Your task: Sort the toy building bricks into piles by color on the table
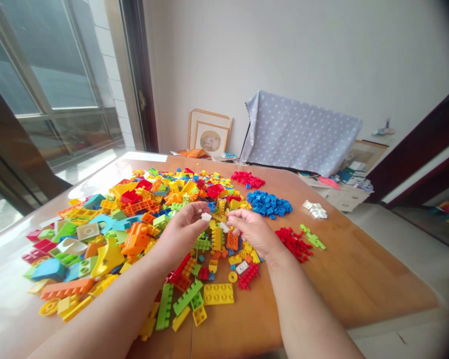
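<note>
Both hands are over the right part of a big mixed heap of toy building bricks. My left hand is closed, with a small white brick pinched between thumb and fingers. Close by on the right, my right hand is also closed, its thumb and fingertips on another small white brick. The two hands are apart. Beneath them lie yellow, orange, green and blue bricks, among them a white brick beside a red piece. A yellow eight-stud brick lies at the heap's near edge.
Right of the heap on the wooden table are single-colour piles: red pieces at the back, blue bricks, more red pieces, green pieces and white bricks. Behind stands something under a dotted grey cloth.
</note>
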`<state>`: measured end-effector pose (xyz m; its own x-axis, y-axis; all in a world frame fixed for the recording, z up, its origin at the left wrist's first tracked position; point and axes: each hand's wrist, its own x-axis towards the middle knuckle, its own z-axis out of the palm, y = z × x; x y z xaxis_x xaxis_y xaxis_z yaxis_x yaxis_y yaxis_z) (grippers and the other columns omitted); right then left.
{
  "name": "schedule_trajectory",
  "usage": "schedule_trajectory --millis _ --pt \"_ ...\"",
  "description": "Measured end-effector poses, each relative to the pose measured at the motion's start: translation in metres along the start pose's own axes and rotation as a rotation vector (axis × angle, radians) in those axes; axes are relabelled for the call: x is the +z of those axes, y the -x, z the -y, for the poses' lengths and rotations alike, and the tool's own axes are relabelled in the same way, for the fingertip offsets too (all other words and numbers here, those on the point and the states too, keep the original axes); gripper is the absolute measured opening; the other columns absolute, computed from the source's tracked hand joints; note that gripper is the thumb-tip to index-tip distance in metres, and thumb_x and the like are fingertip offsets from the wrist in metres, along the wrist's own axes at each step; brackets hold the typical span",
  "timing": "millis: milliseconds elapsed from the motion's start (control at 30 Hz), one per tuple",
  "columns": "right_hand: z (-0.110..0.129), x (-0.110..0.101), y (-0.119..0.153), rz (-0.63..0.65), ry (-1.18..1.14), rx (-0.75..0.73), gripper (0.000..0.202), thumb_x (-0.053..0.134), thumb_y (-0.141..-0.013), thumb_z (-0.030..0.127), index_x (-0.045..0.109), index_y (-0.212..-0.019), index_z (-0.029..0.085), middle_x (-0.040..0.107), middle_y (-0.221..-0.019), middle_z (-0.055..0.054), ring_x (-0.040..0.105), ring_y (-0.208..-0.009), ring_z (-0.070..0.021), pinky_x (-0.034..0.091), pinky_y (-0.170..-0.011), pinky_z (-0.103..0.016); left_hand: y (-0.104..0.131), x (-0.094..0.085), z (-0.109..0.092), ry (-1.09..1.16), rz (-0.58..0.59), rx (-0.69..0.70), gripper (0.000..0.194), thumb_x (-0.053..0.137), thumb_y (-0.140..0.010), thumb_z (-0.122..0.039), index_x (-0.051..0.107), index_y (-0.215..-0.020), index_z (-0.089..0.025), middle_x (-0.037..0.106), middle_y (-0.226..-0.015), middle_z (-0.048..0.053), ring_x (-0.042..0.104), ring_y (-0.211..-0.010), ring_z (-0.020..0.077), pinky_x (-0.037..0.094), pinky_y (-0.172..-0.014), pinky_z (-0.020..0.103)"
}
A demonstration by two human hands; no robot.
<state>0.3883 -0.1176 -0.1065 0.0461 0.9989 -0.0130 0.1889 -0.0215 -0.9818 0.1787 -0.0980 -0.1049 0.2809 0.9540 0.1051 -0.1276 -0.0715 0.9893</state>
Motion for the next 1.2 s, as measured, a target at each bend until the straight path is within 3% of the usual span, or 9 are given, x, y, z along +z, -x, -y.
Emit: schedule_trajectory --millis 133,300,500,700,833,1033,1200 --pt "0.006 -0.014 0.004 0.015 0.077 -0.015 0.026 0.071 -0.079 0.041 0.068 -0.091 0.018 0.068 -0.083 -0.001 0.056 -0.067 -0.0120 0.044 -0.063 -0.024 0.000 -0.004 -0.007 0.080 -0.028 -0.041 0.044 0.073 -0.082 -0.038 0.064 -0.121 -0.018 0.067 -0.119 0.008 0.062 -0.110 0.0220 0.046 -0.099 0.035" --pt "0.010 -0.030 0.007 -0.043 0.220 -0.007 0.027 0.065 -0.084 0.046 0.065 -0.086 0.019 0.064 -0.070 0.001 0.054 -0.062 -0.0130 0.042 -0.060 -0.024 -0.002 -0.003 -0.004 -0.154 -0.059 0.021 0.051 0.072 -0.083 -0.046 0.062 -0.123 -0.016 0.069 -0.114 0.009 0.064 -0.103 0.0223 0.049 -0.094 0.036" --pt "0.009 -0.036 0.006 -0.049 0.282 -0.018 0.028 0.062 -0.086 0.047 0.064 -0.087 0.019 0.064 -0.070 0.000 0.053 -0.061 -0.0131 0.040 -0.058 -0.024 -0.006 -0.005 0.009 -0.279 -0.017 0.082 0.061 0.072 -0.081 -0.047 0.062 -0.133 -0.018 0.061 -0.143 0.013 0.058 -0.130 0.0300 0.042 -0.112 0.042" --pt "0.009 -0.041 0.006 -0.068 0.265 -0.060 0.028 0.061 -0.086 0.047 0.064 -0.084 0.020 0.065 -0.071 0.000 0.052 -0.062 -0.0135 0.041 -0.060 -0.025 -0.005 -0.007 0.003 -0.399 -0.034 0.140 0.043 0.066 -0.087 -0.047 0.076 -0.120 -0.022 0.064 -0.141 0.009 0.052 -0.138 0.0319 0.032 -0.121 0.049" --pt "0.000 -0.053 0.001 -0.125 0.298 -0.064 0.025 0.059 -0.086 0.043 0.067 -0.085 0.019 0.065 -0.073 -0.001 0.056 -0.067 -0.0152 0.042 -0.062 -0.025 -0.002 -0.004 -0.002 -0.361 -0.052 0.130 0.040 0.068 -0.085 -0.048 0.078 -0.115 -0.023 0.069 -0.134 0.008 0.055 -0.134 0.0321 0.035 -0.119 0.050" --pt "-0.020 -0.072 -0.009 -0.167 0.608 -0.061 0.017 0.052 -0.082 0.031 0.063 -0.075 0.020 0.066 -0.072 -0.001 0.057 -0.069 -0.0160 0.037 -0.061 -0.024 0.000 -0.004 -0.011 -0.330 -0.112 0.055 0.045 0.067 -0.086 -0.050 0.075 -0.119 -0.022 0.072 -0.127 0.007 0.063 -0.122 0.0301 0.044 -0.109 0.043" --pt "-0.021 -0.078 -0.010 -0.196 0.840 -0.011 0.018 0.049 -0.081 0.025 0.059 -0.066 0.020 0.066 -0.069 -0.001 0.056 -0.068 -0.0156 0.033 -0.060 -0.026 0.000 -0.010 -0.011 -0.272 -0.150 0.035 0.044 0.067 -0.087 -0.052 0.073 -0.120 -0.024 0.071 -0.129 0.005 0.063 -0.121 0.0277 0.045 -0.103 0.038"
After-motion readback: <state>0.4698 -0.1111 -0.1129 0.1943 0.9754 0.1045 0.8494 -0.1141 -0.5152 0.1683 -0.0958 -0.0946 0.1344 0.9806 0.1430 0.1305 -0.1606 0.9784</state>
